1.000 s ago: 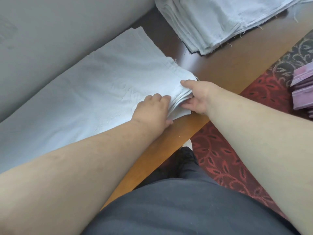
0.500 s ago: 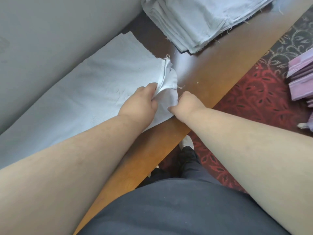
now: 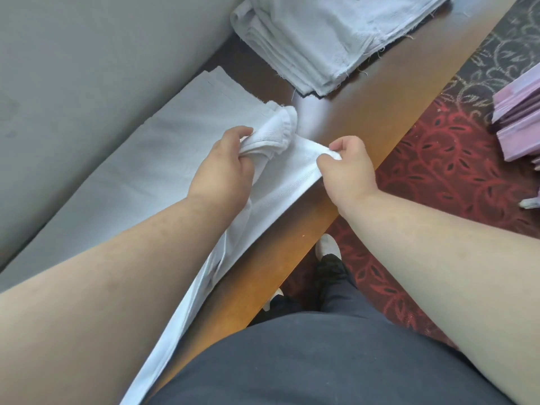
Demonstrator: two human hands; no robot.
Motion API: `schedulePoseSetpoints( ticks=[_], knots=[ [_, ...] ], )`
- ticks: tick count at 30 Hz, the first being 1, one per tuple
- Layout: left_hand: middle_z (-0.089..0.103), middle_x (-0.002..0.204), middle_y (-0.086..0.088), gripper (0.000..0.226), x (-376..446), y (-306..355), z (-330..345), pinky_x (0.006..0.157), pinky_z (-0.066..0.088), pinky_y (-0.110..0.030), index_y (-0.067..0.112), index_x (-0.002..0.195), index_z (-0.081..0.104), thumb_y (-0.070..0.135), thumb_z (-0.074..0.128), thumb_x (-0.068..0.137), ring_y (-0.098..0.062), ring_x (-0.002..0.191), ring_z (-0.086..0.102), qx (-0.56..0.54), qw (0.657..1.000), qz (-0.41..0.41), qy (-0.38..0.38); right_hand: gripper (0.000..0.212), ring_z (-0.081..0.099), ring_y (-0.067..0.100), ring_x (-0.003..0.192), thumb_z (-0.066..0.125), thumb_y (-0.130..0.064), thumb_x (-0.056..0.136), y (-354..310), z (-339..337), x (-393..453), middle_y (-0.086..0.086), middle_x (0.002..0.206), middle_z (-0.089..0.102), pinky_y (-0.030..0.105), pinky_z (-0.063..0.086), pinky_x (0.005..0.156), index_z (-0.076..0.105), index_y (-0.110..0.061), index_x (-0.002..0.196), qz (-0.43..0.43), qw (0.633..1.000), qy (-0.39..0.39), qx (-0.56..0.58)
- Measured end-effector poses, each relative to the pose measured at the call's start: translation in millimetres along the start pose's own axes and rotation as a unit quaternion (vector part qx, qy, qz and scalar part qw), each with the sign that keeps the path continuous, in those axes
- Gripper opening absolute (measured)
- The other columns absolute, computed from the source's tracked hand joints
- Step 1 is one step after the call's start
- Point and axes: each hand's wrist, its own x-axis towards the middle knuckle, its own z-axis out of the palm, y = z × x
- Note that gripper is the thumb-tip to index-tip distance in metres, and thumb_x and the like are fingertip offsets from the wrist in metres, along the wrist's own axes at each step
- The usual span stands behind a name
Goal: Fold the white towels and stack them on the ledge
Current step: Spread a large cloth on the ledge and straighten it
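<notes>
The left hand (image 3: 225,168) grips a bunched corner of a white towel (image 3: 280,182), fingers curled round the cloth, while the right hand (image 3: 347,168) pinches the neighbouring edge between thumb and fingers. The towel is lifted off a flat pile of towels (image 3: 140,171) lying along the wooden ledge (image 3: 365,112) by the grey wall. A folded stack (image 3: 327,39) sits farther along the ledge.
</notes>
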Motion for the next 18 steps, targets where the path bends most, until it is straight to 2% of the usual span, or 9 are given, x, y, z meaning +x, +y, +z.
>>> schedulePoseSetpoints(
  ticks=[3, 5, 8, 10, 11, 13, 15, 17, 18],
  knots=[
    [0.056, 0.113, 0.014, 0.049, -1, 5, 3, 0.063, 0.034, -0.011, 0.044, 0.132, 0.039, 0.022, 0.036, 0.088, 0.003, 0.08, 0.052, -0.007, 1.0, 0.004, 0.0, 0.02, 0.065, 0.023, 0.072, 0.053, -0.02, 0.078, 7, 1, 7, -0.007, 0.085, 0.055, 0.04, 0.059, 0.065, 0.049, -0.029, 0.096, 0.076, 0.997, 0.022, 0.015],
    [0.058, 0.104, 0.019, 0.048, 0, 6, 5, 0.061, 0.037, -0.015, 0.046, 0.131, 0.038, 0.025, 0.037, 0.087, 0.005, 0.078, 0.054, -0.022, 1.0, 0.01, -0.013, 0.023, 0.062, 0.021, 0.073, 0.056, -0.017, 0.081, 12, -3, 13, -0.003, 0.088, 0.056, 0.038, 0.057, 0.064, 0.048, -0.024, 0.102, 0.105, 0.994, 0.015, -0.041],
    [0.056, 0.095, 0.03, 0.042, 1, 6, 11, 0.061, 0.04, -0.015, 0.049, 0.129, 0.04, 0.031, 0.046, 0.092, 0.012, 0.08, 0.054, -0.029, 0.996, 0.037, -0.076, 0.026, 0.053, 0.017, 0.077, 0.062, -0.024, 0.081, 13, -10, 15, -0.005, 0.102, 0.046, 0.027, 0.04, 0.063, 0.046, -0.028, 0.1, 0.0, 0.981, 0.033, -0.192],
    [0.056, 0.096, 0.033, 0.035, 2, 6, 16, 0.063, 0.037, -0.011, 0.052, 0.124, 0.044, 0.038, 0.052, 0.093, 0.018, 0.084, 0.051, -0.011, 0.992, 0.045, -0.12, 0.015, 0.054, 0.019, 0.076, 0.06, -0.036, 0.084, 6, -5, 11, -0.006, 0.095, 0.052, 0.027, 0.039, 0.063, 0.052, -0.025, 0.088, -0.039, 0.974, 0.003, -0.224],
    [0.057, 0.096, 0.031, 0.034, 3, 5, 20, 0.063, 0.037, -0.011, 0.052, 0.123, 0.047, 0.04, 0.056, 0.092, 0.017, 0.084, 0.053, -0.01, 0.99, 0.041, -0.136, 0.022, 0.058, 0.021, 0.074, 0.056, -0.044, 0.087, 1, 0, 6, -0.005, 0.085, 0.06, 0.028, 0.04, 0.059, 0.056, -0.022, 0.082, -0.027, 0.975, -0.043, -0.218],
    [0.061, 0.096, 0.024, 0.029, 6, 3, 29, 0.063, 0.042, -0.015, 0.046, 0.118, 0.053, 0.039, 0.062, 0.091, 0.007, 0.079, 0.059, -0.051, 0.985, 0.002, -0.164, 0.038, 0.069, 0.023, 0.072, 0.047, -0.057, 0.093, -10, 11, -7, 0.0, 0.082, 0.07, 0.03, 0.051, 0.06, 0.064, -0.022, 0.09, 0.105, 0.982, -0.131, -0.088],
    [0.068, 0.089, 0.016, 0.015, 5, 5, 36, 0.067, 0.053, -0.023, 0.039, 0.106, 0.062, 0.032, 0.063, 0.092, -0.004, 0.072, 0.065, -0.155, 0.97, -0.063, -0.176, 0.032, 0.074, 0.021, 0.077, 0.053, -0.06, 0.091, -16, 18, -17, 0.001, 0.091, 0.073, 0.034, 0.059, 0.067, 0.058, -0.031, 0.105, 0.249, 0.941, -0.186, 0.13],
    [0.07, 0.084, 0.013, 0.011, 2, 6, 38, 0.069, 0.056, -0.026, 0.038, 0.098, 0.063, 0.028, 0.059, 0.095, -0.007, 0.072, 0.066, -0.196, 0.965, -0.085, -0.151, 0.023, 0.074, 0.021, 0.085, 0.061, -0.047, 0.093, -12, 20, -19, 0.002, 0.093, 0.076, 0.039, 0.06, 0.079, 0.059, -0.027, 0.104, 0.288, 0.901, -0.207, 0.249],
    [0.068, 0.086, 0.014, 0.011, 1, 5, 37, 0.066, 0.053, -0.023, 0.04, 0.097, 0.062, 0.031, 0.058, 0.095, -0.006, 0.073, 0.065, -0.168, 0.974, -0.072, -0.135, 0.017, 0.074, 0.022, 0.087, 0.062, -0.037, 0.095, -9, 19, -18, 0.003, 0.093, 0.077, 0.039, 0.059, 0.083, 0.061, -0.023, 0.105, 0.286, 0.892, -0.213, 0.278]
  ],
)
